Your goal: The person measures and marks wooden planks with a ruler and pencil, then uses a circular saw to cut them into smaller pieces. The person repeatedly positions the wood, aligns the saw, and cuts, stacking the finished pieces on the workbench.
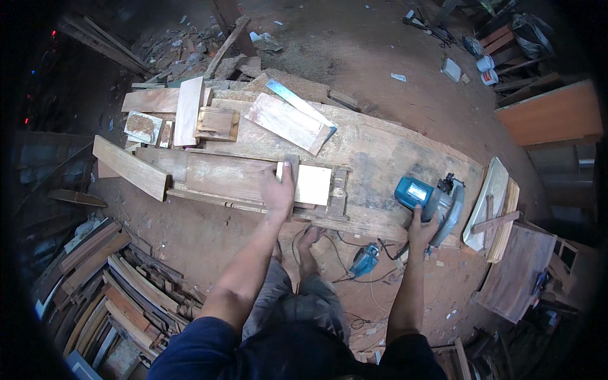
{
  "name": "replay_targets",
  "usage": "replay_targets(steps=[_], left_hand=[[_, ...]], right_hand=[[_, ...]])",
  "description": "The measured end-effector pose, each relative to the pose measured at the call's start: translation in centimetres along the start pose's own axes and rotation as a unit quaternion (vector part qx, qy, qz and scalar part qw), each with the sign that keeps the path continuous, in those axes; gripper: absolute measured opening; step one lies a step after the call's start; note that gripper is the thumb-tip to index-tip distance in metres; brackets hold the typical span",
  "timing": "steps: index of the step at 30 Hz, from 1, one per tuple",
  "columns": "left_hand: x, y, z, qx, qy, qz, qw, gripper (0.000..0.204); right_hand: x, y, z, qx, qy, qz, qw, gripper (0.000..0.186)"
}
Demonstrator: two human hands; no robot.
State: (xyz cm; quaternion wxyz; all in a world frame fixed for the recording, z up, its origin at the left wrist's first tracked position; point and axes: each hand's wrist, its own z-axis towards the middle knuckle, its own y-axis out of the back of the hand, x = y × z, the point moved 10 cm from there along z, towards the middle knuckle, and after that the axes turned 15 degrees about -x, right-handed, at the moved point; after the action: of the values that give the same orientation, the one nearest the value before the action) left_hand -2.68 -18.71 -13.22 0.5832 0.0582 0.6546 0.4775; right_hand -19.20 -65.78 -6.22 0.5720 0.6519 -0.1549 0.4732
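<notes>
Head view, with everything placed from the wide workbench [392,158] that runs across the middle of the frame.

Near the bench's front edge, left of centre, the left hand [278,190] lies flat with its fingers pressed together on the left end of a small pale wood block [311,184]. The block sits on a long plank [218,177] and butts against a short upright cross-piece [337,193] at its right. At the bench's right front corner the right hand [421,231] is wrapped around the handle of a blue circular saw [430,197], which rests on the bench top, well apart from the block.

Judging from this, the step in hand is steadying the block while the saw is brought to it. To do it well, the holding hand should press straight down and stay on the far left end, clear of any cutting line, with the thumb tucked in. The block should sit tight against the cross-piece so it cannot slide. The saw's cord [354,244] trails off the front edge toward a second blue tool [365,259] on the floor below; it needs to stay behind the saw.

Toward the bench's back edge lie a pale board [288,122] with a metal ruler [297,101] on it and a narrow upright board [188,111].
</notes>
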Motion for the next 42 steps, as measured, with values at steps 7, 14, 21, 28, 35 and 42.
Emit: replay_targets(steps=[7,14,21,28,35,42], left_hand=[[2.9,-1.0,-0.5,0.035,-0.035,0.099,0.994,0.065],[1.2,-1.2,-0.3,0.099,-0.022,0.043,0.994,0.071],[1.8,-1.5,0.1,0.071,-0.054,0.034,0.995,0.066],[0.6,-1.5,-0.1,0.095,-0.059,0.026,0.993,0.060],[1.1,-1.6,0.1,0.101,-0.055,0.009,0.993,0.059],[0.9,-1.7,0.2,0.104,-0.053,0.003,0.993,0.057]], right_hand=[[3.9,7.7,-4.9,0.043,-0.083,0.174,0.980,0.025],[5.1,8.8,-16.3,0.114,-0.216,0.278,0.929,0.030],[4.3,3.7,-24.2,0.195,-0.334,0.407,0.827,0.029],[2.8,0.8,-27.5,0.215,-0.336,0.437,0.806,0.027],[2.2,-2.5,-29.2,0.220,-0.348,0.459,0.787,0.023],[3.5,-3.3,-29.0,0.224,-0.336,0.449,0.797,0.021]])
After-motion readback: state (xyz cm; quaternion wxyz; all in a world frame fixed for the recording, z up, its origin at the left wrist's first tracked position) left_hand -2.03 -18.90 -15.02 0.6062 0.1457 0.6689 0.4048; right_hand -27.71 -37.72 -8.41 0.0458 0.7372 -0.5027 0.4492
